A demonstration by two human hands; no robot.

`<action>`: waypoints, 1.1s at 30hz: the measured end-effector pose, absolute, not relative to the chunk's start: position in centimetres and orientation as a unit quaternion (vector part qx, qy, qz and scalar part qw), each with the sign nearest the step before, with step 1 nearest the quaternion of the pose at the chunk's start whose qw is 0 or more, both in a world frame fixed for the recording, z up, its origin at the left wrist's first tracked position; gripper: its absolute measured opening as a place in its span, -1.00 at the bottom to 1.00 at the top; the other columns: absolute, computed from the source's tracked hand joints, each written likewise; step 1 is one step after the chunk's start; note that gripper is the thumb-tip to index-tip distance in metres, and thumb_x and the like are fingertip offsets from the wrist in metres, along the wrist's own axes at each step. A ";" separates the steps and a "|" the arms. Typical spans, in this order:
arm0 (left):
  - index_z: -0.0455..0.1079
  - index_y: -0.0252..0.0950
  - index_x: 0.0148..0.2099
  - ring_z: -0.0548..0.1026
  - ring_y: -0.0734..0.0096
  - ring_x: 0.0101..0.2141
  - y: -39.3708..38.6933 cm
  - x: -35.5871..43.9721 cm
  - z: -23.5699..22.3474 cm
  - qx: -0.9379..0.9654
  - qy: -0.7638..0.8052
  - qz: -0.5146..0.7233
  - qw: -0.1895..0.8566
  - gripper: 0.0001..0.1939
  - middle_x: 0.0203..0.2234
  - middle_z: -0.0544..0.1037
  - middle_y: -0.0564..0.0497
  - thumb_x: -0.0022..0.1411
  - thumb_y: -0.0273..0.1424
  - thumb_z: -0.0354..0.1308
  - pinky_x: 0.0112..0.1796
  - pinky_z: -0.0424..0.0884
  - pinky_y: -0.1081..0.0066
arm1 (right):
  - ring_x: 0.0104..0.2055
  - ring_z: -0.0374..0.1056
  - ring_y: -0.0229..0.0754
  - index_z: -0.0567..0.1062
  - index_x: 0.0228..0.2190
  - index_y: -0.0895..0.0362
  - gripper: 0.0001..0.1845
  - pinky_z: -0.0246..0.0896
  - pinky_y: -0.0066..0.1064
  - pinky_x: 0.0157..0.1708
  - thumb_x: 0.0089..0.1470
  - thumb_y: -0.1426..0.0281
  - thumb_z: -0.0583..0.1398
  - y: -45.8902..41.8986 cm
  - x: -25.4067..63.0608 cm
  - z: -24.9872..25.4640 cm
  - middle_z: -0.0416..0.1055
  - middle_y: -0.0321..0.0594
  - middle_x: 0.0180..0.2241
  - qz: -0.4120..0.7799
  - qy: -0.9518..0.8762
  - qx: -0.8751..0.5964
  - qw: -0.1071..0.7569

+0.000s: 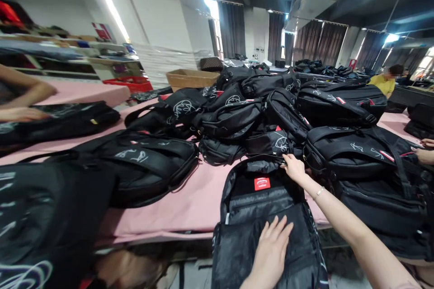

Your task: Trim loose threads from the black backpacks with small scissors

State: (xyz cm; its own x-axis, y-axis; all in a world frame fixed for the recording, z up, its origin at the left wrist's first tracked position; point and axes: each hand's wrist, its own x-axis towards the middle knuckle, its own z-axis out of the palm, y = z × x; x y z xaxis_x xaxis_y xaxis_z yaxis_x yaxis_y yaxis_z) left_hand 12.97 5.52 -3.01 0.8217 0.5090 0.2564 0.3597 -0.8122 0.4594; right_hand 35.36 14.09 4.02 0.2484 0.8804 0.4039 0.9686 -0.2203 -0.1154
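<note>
An open black backpack hangs partly over the near edge of the pink-covered table, its dark lining and a red label facing me. My left hand lies flat on the lining of its lower flap, fingers stretched out. At the upper right of the opening, my right hand is closed on the backpack's zippered edge. Whether a zipper pull is between those fingers is too small to tell. Just beyond my right hand lies another black backpack with white line drawings.
Black backpacks are piled along the pink table. More backpacks lie to the left. A cardboard box and a red crate stand farther back. Another person's arm is at far left, another's hand at far right.
</note>
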 end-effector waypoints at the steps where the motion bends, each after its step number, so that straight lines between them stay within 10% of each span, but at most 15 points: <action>1: 0.20 -0.11 0.15 0.17 0.20 0.13 5.5 12.7 -3.1 0.933 0.231 0.190 0.202 -0.56 0.11 0.26 -0.02 0.25 -0.44 -0.17 0.08 0.13 0.01 | -0.41 0.39 -0.19 0.42 -0.13 0.15 -0.69 0.17 -0.45 -0.47 0.03 0.42 0.14 14.7 35.9 3.5 0.43 -0.07 -0.28 -0.129 -0.603 -0.768 0.176; 9: 0.44 -0.12 -0.09 0.45 0.35 -0.12 10.1 7.7 3.1 0.856 0.298 0.225 0.358 -0.69 -0.14 0.51 0.02 0.25 -0.26 -0.08 -0.06 0.36 0.37 | -0.35 0.38 -0.27 0.48 -0.17 0.07 -0.68 0.11 -0.46 -0.42 0.06 0.56 0.08 8.2 34.1 0.3 0.49 -0.21 -0.35 -0.203 -0.730 -0.615 0.220; 16: 0.34 -0.24 0.02 0.31 0.16 -0.01 15.7 8.8 12.8 0.894 0.223 0.386 0.049 -0.64 -0.02 0.40 -0.12 0.14 -0.36 0.07 0.01 0.17 0.23 | -0.36 0.37 -0.35 0.45 -0.15 0.09 -0.73 0.06 -0.46 -0.48 0.09 0.52 0.12 1.4 33.4 3.0 0.48 -0.20 -0.26 -0.333 -0.757 -0.482 0.291; 26: 0.41 -0.28 -0.27 0.41 0.45 -0.37 12.1 10.3 5.8 0.864 0.233 0.435 -0.095 -0.81 -0.45 0.48 0.00 0.21 -0.55 -0.02 -0.21 0.13 0.28 | -0.32 0.37 -0.32 0.44 -0.31 0.13 -0.75 0.18 -0.49 -0.38 0.04 0.55 0.01 2.4 35.4 3.8 0.46 -0.26 -0.37 -0.052 -0.794 -0.500 0.343; 33: 0.38 -0.33 -0.16 0.43 0.44 -0.37 10.4 10.9 5.7 0.843 0.185 0.492 -0.118 -0.77 -0.47 0.49 0.01 0.16 -0.63 0.02 -0.25 0.16 0.29 | -0.18 0.34 -0.26 0.35 -0.06 0.09 -0.60 0.18 -0.48 -0.32 0.01 0.50 0.09 4.5 31.5 8.1 0.37 -0.21 -0.09 -0.124 -0.806 -0.500 0.292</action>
State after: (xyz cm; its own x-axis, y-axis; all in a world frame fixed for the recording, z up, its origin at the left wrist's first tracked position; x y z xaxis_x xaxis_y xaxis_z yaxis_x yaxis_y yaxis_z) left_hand 10.90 10.44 5.72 0.4481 0.1957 0.8723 0.4282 -0.9035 -0.0173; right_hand 31.53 4.51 8.08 -0.3291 0.7335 0.5947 0.8784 0.4689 -0.0922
